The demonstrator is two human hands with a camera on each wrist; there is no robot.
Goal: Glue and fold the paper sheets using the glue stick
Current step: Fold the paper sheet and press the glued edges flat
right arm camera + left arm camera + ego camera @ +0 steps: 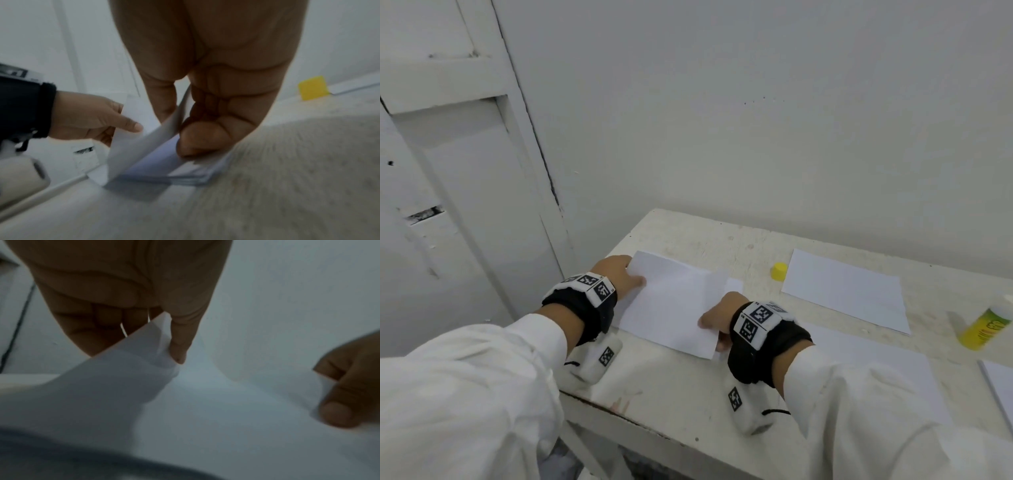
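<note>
Paper sheet (671, 308) at counter (688, 387) centre, half-folded; left hand (619, 274) and right hand (717, 318) fingers pinch opposite edges. Crease unpressed. Glue stick (984, 327) uncapped at 3 o'clock; more sheets probably remain.

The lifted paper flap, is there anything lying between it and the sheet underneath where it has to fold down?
Nothing visible lies under the flap. Both hands pinch its edges: left hand at the far corner, right hand at the near edge. The yellow cap and glue stick sit off to the right, clear of the fold.
</note>
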